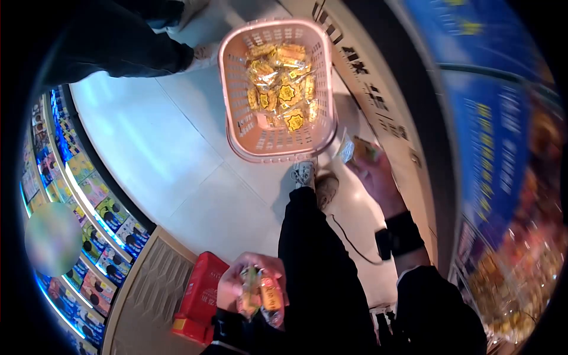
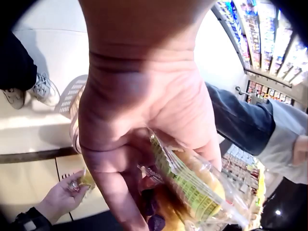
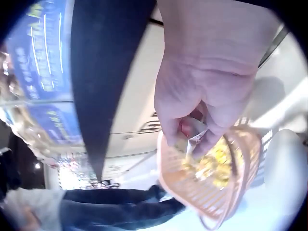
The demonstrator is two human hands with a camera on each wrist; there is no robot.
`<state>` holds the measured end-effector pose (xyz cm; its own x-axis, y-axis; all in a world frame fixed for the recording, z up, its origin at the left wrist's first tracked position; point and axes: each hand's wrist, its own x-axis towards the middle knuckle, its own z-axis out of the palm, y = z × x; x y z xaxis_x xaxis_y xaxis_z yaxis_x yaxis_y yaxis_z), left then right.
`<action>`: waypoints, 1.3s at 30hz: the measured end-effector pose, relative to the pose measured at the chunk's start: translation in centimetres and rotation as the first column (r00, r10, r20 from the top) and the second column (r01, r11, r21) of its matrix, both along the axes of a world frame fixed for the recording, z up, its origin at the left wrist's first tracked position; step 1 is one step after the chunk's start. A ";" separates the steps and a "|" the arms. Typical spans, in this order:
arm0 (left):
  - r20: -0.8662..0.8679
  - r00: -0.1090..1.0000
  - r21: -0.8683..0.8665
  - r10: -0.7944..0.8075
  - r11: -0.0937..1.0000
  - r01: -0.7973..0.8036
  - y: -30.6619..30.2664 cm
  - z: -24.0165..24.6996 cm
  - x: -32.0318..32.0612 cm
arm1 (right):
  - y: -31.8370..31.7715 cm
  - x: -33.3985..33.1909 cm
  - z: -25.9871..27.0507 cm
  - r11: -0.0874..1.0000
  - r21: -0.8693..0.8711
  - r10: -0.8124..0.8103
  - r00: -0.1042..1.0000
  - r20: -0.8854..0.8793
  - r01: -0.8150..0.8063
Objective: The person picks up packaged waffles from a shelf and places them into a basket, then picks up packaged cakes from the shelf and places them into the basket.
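Several small clear-wrapped snack packets [image 1: 271, 296] lie in my left hand [image 1: 232, 285], low in the head view. In the left wrist view its fingers curl round them; one packet [image 2: 190, 180] has a green-yellow printed strip. My right hand [image 1: 378, 180] pinches a small wrapped snack [image 1: 365, 151] just right of a pink plastic basket [image 1: 226, 97]. In the right wrist view this snack [image 3: 191, 129] is partly hidden by the fingers and overlaps the basket. Yellow-labelled snack packets [image 1: 287, 93] fill the basket's bottom.
A bulk bin of wrapped sweets [image 1: 509, 296] stands at right behind a beige panel [image 1: 378, 106]. Lit shelves [image 1: 89, 219] curve along the left, and a red box [image 1: 204, 290] is at lower left. Another person's legs [image 1: 118, 47] are at upper left.
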<state>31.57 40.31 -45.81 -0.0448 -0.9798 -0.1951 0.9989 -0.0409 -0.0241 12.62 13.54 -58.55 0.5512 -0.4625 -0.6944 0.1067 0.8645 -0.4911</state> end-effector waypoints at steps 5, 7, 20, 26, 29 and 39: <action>0.070 0.980 0.150 -0.188 0.973 0.176 -3.7 12.4 0.8 | 2.2 -0.7 20.3 0.984 -0.146 0.101 0.994 -0.034 -0.105; 0.273 0.930 0.121 -0.246 0.968 0.221 -5.9 16.5 1.4 | 2.7 -1.0 26.8 0.963 -0.169 0.205 0.978 -0.044 -0.209; 0.723 0.270 0.022 -0.635 0.412 0.911 -20.2 34.3 1.2 | 0.4 -2.6 49.9 0.862 -0.455 0.203 0.974 -0.097 -0.225; 0.954 0.233 -0.081 -0.187 0.587 0.806 -29.1 40.9 -5.2 | -7.5 -6.0 58.3 0.791 -0.590 -0.226 0.973 -0.038 0.161; 0.876 0.475 -0.307 -0.081 0.666 0.680 -32.5 43.3 -9.8 | -10.2 -8.2 59.7 0.707 -0.643 -0.393 0.919 -0.013 0.294; 0.943 0.252 -0.079 -0.217 0.589 0.804 -35.1 45.2 -11.2 | -13.0 -12.2 60.0 0.795 -0.553 -0.365 0.925 -0.105 0.250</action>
